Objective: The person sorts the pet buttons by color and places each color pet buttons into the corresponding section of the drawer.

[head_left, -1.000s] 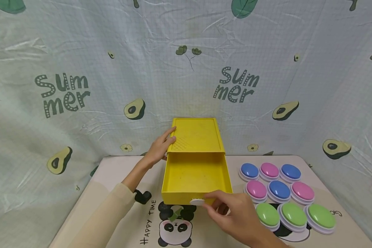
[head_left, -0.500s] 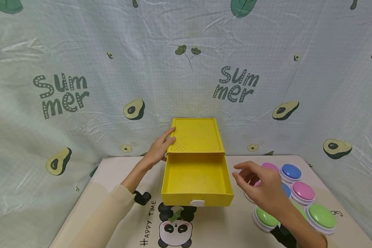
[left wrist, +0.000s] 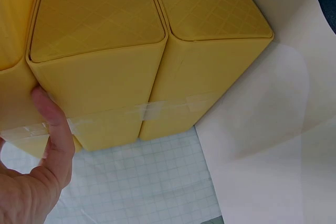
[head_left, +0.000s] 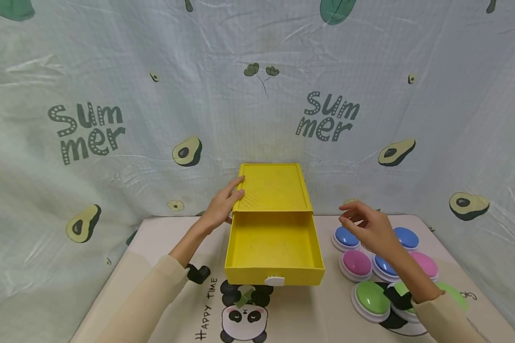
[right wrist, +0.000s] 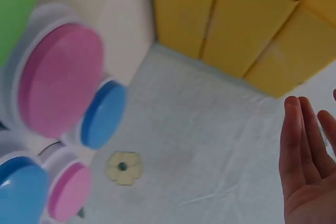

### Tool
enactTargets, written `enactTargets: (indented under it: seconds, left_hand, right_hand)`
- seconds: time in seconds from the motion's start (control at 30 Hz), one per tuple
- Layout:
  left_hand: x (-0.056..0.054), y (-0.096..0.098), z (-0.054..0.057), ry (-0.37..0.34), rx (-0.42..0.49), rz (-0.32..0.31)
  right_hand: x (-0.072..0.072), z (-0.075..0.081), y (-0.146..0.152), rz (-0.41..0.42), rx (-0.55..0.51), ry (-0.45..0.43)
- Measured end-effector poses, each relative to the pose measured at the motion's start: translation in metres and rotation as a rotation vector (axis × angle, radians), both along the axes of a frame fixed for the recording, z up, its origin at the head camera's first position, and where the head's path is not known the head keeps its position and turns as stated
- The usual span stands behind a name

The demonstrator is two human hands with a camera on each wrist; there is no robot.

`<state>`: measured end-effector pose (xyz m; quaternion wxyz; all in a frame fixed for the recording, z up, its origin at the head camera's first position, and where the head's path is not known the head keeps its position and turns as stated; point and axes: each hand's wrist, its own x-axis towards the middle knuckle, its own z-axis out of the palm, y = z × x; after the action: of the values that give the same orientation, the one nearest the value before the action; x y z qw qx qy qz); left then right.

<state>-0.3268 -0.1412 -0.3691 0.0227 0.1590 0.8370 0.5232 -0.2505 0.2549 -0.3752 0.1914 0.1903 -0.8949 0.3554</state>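
On the yellow box (head_left: 276,188) rests the outstretched left hand (head_left: 218,206); rightward, the relaxed right hand (head_left: 374,232) holds nothing; in front, lettering (head_left: 205,315) "HAPPY TIME".

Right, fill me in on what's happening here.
A person's left grip rests against the side and top edge of a yellow cabinet. Its drawer stands open, with nothing visible inside. The right grip holds nothing and hangs in the air near the blue, pink and green buttons on the table.
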Motion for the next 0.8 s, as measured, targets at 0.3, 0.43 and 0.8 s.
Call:
enactTargets:
  seconds: [0.3, 0.43, 0.8]
  left_hand:
    - [-0.002, 0.0, -0.002, 0.001, -0.003, 0.007]
    - [-0.002, 0.0, -0.001, 0.003, -0.006, 0.003]
    - [-0.002, 0.0, -0.001, 0.0, -0.003, 0.007]
  right_hand:
    - [-0.04, -0.032, 0.024, -0.004, 0.065, -0.275]
    - [-0.052, -0.044, 0.03, -0.018, 0.071, -0.344]
    - [-0.073, -0.067, 0.045, 0.054, 0.145, -0.485]
